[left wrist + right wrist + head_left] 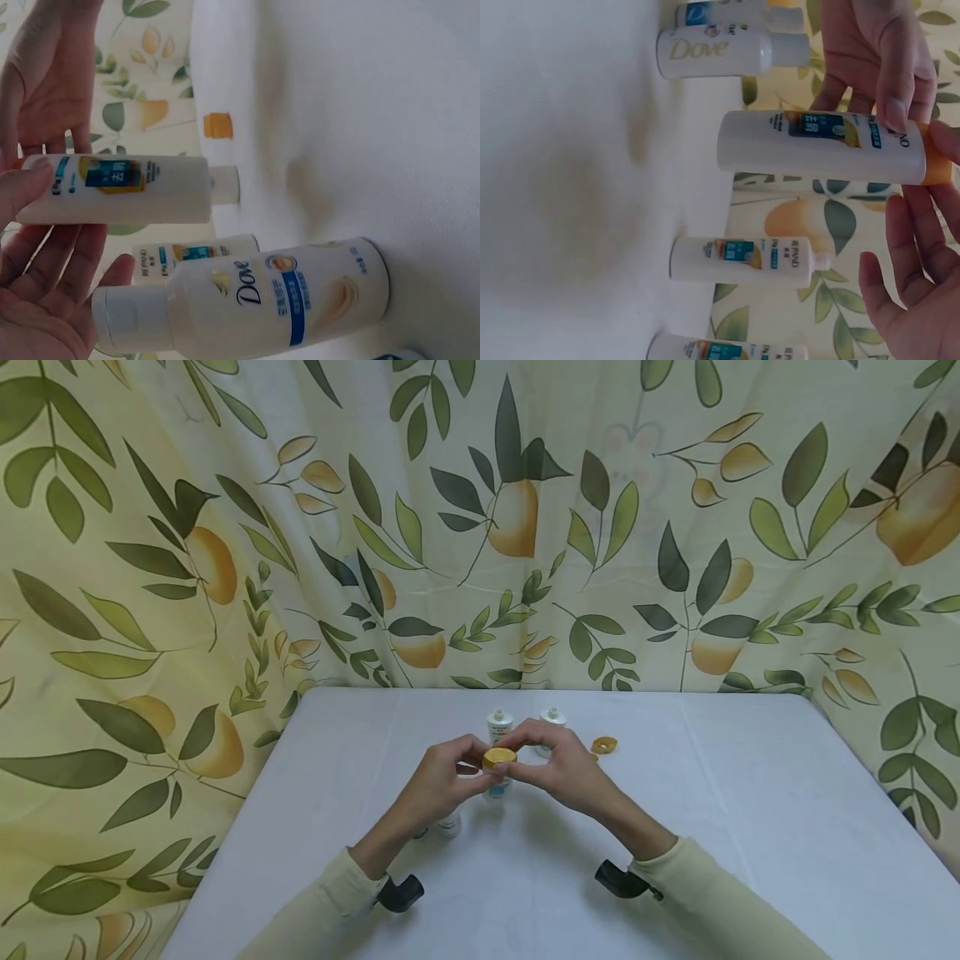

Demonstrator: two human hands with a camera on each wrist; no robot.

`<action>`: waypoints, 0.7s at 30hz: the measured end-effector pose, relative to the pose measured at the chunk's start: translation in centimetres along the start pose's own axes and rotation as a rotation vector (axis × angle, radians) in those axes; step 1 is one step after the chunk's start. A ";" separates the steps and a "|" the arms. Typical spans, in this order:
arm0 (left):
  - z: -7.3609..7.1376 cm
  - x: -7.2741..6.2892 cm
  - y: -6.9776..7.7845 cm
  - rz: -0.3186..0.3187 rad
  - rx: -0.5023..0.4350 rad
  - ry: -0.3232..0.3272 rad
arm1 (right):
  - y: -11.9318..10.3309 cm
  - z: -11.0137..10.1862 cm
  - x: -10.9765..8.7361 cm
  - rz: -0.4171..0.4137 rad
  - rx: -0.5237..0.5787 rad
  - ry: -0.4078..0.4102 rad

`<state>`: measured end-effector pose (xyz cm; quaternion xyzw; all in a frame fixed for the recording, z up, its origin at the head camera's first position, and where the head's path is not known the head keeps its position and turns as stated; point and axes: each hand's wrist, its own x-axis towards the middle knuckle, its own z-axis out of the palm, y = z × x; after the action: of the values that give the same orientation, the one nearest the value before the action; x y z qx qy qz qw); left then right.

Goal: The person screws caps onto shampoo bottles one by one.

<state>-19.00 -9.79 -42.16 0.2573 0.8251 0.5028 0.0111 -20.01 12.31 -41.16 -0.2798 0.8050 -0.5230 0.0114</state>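
Both hands meet over the middle of the table, around a white shampoo bottle [810, 146] with a blue label and an orange cap [499, 758]. My left hand [444, 777] grips the bottle near its shoulder, thumb across the front of the label side. The thumb and fingers of my right hand [561, 770] pinch the cap, which sits on the top of the bottle. The bottle is upright, with its lower body raised above the white tabletop in the wrist views.
Two similar white bottles with bare nozzles, a left one [499, 720] and a right one [552, 717], stand behind the hands. Two Dove bottles, the nearer one [285, 300] among them, stand left. An orange cap [604, 745] lies at the right on the white table [750, 827].
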 end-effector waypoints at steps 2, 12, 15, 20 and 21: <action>-0.1 -0.1 -0.1 -0.009 0.037 -0.014 | 0.1 0.2 0.0 -0.004 -0.013 -0.008; -0.3 -0.4 -1.0 0.028 0.134 -0.039 | 0.4 1.0 0.0 0.034 -0.004 -0.031; -0.4 -0.5 -1.0 0.020 0.160 -0.043 | 0.5 1.2 0.0 0.039 0.004 -0.034; -0.6 -0.6 -1.2 0.001 0.183 -0.070 | 1.0 1.6 -0.1 0.034 0.004 -0.045; -0.6 -0.6 -1.3 -0.001 0.186 -0.076 | 1.1 1.7 -0.1 0.036 0.006 -0.048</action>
<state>-19.17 -11.00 -43.13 0.2759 0.8673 0.4139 0.0187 -19.83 11.24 -42.91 -0.2776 0.8078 -0.5185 0.0410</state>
